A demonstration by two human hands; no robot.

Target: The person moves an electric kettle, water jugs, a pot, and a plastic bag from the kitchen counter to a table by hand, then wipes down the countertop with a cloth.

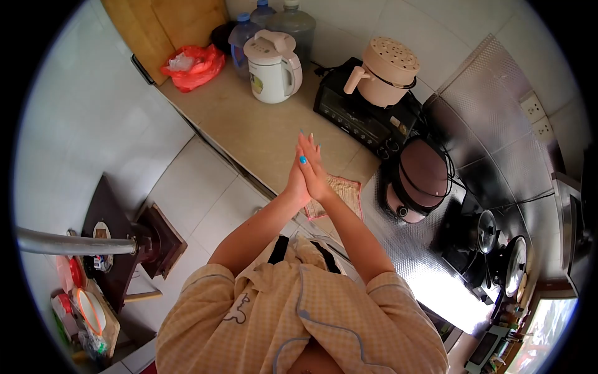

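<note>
Two hands, the left hand [297, 182] and the right hand [316, 174], press together palm to palm, both open with fingers extended, above the front edge of the desk [240, 128]. One cloth [344, 194] lies on the desk, nearest the hands. Farther back stand three jugs, two blue [242, 45] and one clear [298, 30], with one white kettle [269, 71] in front and one red bag [196, 70] to its left. One pot [384, 75] sits on one black oven [355, 112]; one cooker [423, 171] stands beside the oven.
</note>
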